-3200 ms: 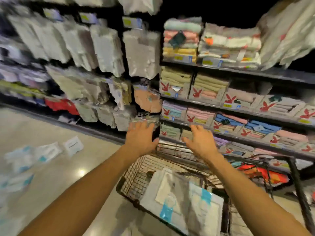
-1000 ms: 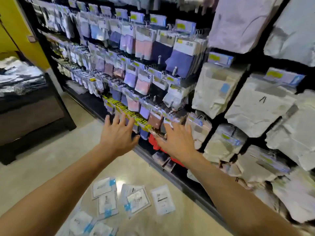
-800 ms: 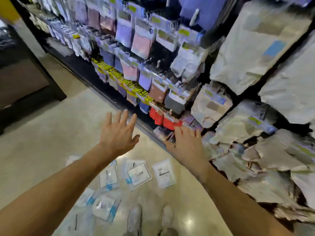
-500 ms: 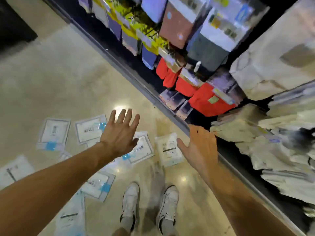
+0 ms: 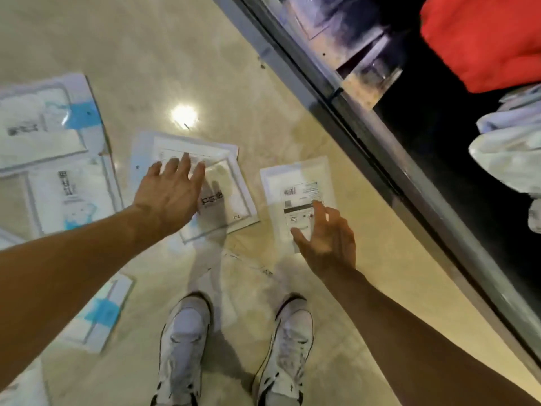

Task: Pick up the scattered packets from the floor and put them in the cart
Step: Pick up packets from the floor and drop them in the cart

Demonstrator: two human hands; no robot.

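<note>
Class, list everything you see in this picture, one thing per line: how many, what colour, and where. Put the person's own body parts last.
Flat clear plastic packets with white inserts: at least six, white, some with blue patches, scattered on the floor; two overlap under the left hand, one lies alone under the right hand.
Glossy floor: one, beige, with a bright light reflection.
Shelf base edge: one, dark metal, running diagonally at right.
Red folded goods: one bundle, top right on the shelf.
White wrapped goods: several, right edge.
Shoes: two, white, bottom centre.
Left hand: open, over the overlapping packets.
Right hand: open, over the lone packet.
</note>
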